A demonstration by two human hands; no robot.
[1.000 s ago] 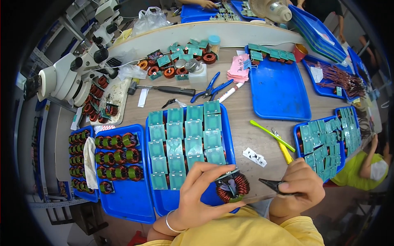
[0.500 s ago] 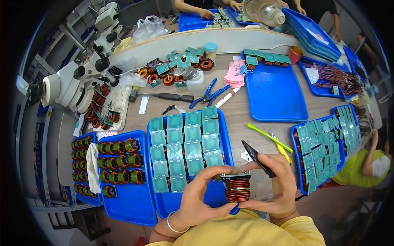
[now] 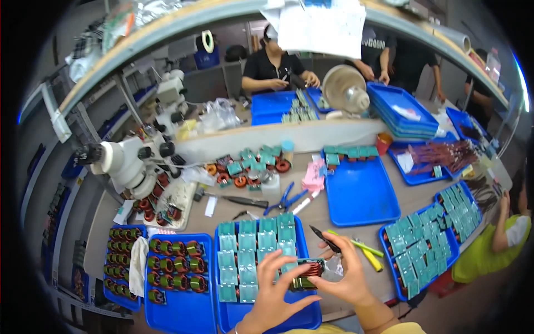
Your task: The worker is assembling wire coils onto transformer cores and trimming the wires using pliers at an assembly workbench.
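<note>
A copper-wound toroid coil (image 3: 314, 269) on a small green circuit board is between my hands, above the right side of the blue tray (image 3: 305, 245) of similar parts. My right hand (image 3: 347, 278) grips it at its right side with the thumb and fingers. A black pointed tool, apparently tweezers (image 3: 325, 239), is also tucked in the fingers of that hand. My left hand (image 3: 275, 292) is open beside the coil, thumb and fingers spread. Its fingertips reach close to the board; whether they touch it I cannot tell.
Trays of green-cored coils (image 3: 177, 264) stand left; a tray of board-topped coils (image 3: 417, 253) stands right. Beyond lie blue pliers (image 3: 285, 200), a hammer (image 3: 239, 200), a yellow-handled tool (image 3: 371, 259) and another blue tray (image 3: 361, 192). Microscopes (image 3: 125, 164) stand at left; people (image 3: 272, 72) work opposite.
The view has tilted up, showing the shelf and people opposite. My left hand has loosened from the coil and spread its fingers. The coil has turned in my right hand.
</note>
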